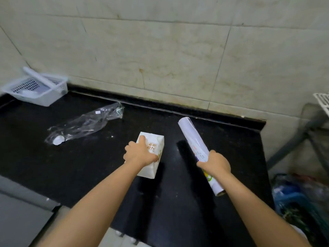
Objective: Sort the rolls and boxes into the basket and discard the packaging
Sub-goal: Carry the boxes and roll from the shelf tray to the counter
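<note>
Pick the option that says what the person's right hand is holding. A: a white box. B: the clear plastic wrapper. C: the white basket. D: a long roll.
D: the right hand is closed around the long roll, lifted above the counter, while the left hand grips the white box.

Head camera looks steeply down, close over the countertop [89,166].

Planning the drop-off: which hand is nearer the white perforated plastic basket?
Left. The left hand, gripping the white paper box, is right of the basket; the right hand is farther right.
</note>
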`<state>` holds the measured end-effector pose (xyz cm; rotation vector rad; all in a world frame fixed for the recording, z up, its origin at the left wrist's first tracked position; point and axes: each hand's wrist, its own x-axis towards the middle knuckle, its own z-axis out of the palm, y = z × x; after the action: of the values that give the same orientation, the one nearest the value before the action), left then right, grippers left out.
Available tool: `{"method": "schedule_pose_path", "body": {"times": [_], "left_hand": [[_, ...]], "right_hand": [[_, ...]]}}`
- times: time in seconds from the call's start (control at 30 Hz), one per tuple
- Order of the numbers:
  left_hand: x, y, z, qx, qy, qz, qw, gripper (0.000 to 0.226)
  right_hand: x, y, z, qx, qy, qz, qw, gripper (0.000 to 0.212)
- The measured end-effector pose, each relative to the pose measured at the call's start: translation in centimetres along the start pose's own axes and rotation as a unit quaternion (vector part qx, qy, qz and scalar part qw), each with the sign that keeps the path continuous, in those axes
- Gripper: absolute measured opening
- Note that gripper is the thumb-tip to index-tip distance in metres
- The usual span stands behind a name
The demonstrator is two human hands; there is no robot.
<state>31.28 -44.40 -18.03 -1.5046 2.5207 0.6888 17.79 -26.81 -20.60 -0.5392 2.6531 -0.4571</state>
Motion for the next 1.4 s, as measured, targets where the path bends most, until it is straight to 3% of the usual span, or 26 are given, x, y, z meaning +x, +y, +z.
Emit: {"method": "schedule_pose_path", "body": {"times": [0.37,0.73,0.83,0.97,1.13,1.4], "left_hand": [[13.1,3.9,1.9,-0.027,0.012,-0.030,0.999,0.075],[16.6,3.3,4.0,0.003,0.010,0.043,0.999,0.078],[16.2,3.0,3.8,0.029,0.030,0.085,0.995,0.077],[15.1,2.9,1.9,0.055,0.038,0.147,0.987,0.059],[12.4,5.9,-1.3,0.127,-0.003,0.223,0.966,0.050],[-1.1,19.8,-4.1,0.155,0.032,0.436,0.886,0.034]], "right_hand": [[7.9,-2.8,3.7,0.039,0.029,0.077,0.996,0.049],[9.3,-4.6,6.7,0.000,0.042,0.126,0.991,0.048],[9.3,-5.0,6.4,-0.011,0.038,0.125,0.991,0.055],[8.0,-5.8,4.9,-0.039,0.047,0.098,0.993,0.077],[3.2,-4.7,1.5,-0.044,0.052,0.053,0.996,0.068],[-8.1,1.9,-12.4,-0.071,0.187,0.085,0.976,0.056]]}}
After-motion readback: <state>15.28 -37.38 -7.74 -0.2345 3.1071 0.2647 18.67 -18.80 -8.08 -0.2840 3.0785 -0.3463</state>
